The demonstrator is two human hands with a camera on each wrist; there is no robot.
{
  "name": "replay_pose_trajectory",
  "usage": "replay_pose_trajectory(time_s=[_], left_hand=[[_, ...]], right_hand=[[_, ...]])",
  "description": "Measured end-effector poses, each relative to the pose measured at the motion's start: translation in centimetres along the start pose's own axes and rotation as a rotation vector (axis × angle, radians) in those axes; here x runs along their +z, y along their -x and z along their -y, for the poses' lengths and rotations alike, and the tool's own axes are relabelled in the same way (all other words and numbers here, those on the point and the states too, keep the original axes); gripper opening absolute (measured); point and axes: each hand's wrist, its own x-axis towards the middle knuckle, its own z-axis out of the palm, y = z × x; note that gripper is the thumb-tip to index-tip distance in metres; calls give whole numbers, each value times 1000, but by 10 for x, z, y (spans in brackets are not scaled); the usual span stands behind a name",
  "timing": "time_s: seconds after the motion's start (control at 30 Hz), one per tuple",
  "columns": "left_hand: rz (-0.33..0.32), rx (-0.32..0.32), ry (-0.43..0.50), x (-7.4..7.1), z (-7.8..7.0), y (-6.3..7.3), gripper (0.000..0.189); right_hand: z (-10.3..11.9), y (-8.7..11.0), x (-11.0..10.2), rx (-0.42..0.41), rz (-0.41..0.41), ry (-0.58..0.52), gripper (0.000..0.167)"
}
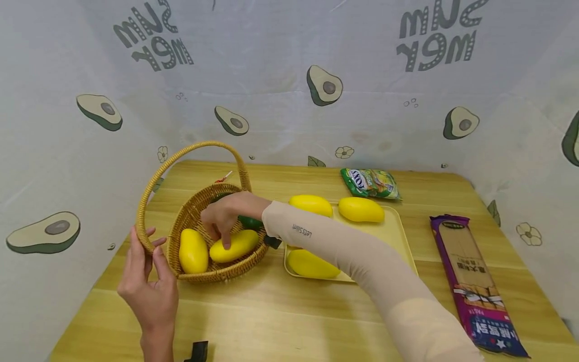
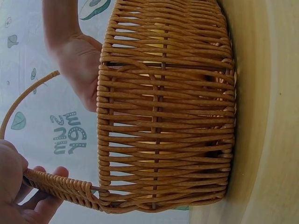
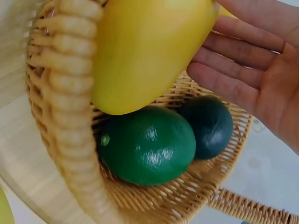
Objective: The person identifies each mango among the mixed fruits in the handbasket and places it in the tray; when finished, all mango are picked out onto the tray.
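Observation:
A wicker basket (image 1: pixel 226 274) with a tall hoop handle stands on the left of the table. My left hand (image 1: pixel 151 291) grips the handle (image 1: pixel 143 221) low on its left side; the left wrist view shows fingers (image 2: pixel 56 175) around it. Inside the basket, my right hand (image 1: pixel 226 213) holds a yellow mango (image 1: pixel 239 245), thumb on its near side and the other fingers beyond it. Another mango (image 1: pixel 193 251) lies to its left. The right wrist view shows a glossy green fruit (image 3: pixel 149 144) and a darker round one (image 3: pixel 208 126) in the basket.
A yellow tray (image 1: pixel 400 236) right of the basket bears several mangoes (image 1: pixel 361 209), partly hidden by the right sleeve. Behind it lies a green FOX'S bag (image 1: pixel 371 183). A purple pasta packet (image 1: pixel 477 286) lies at the right. Printed curtains (image 1: pixel 280 75) enclose the table.

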Motion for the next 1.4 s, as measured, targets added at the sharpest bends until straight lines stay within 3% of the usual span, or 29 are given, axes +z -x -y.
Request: replay_pose_trajectory(time_s=[0.17,0.43,0.6,0.77,1.03,1.4], left_hand=[[-6,-7,13,3,-1,2,59],[-18,-11,0,2,-2,0,59],[-18,-16,-2,4,-2,0,59],[-14,-25,-8,4,-4,0,57],[-15,-44,-21,2,-8,1,59],[-32,-52,-39,3,-13,2,57]], right_hand=[[-11,12,1,-25,-99,-57,33],[-15,41,1,-176,-325,-217,41],[-18,64,5,-249,-410,-325,47],[-22,91,12,-289,-478,-361,49],[-32,138,42,-297,-604,-425,52],[-61,195,102,-323,-730,-543,47]])
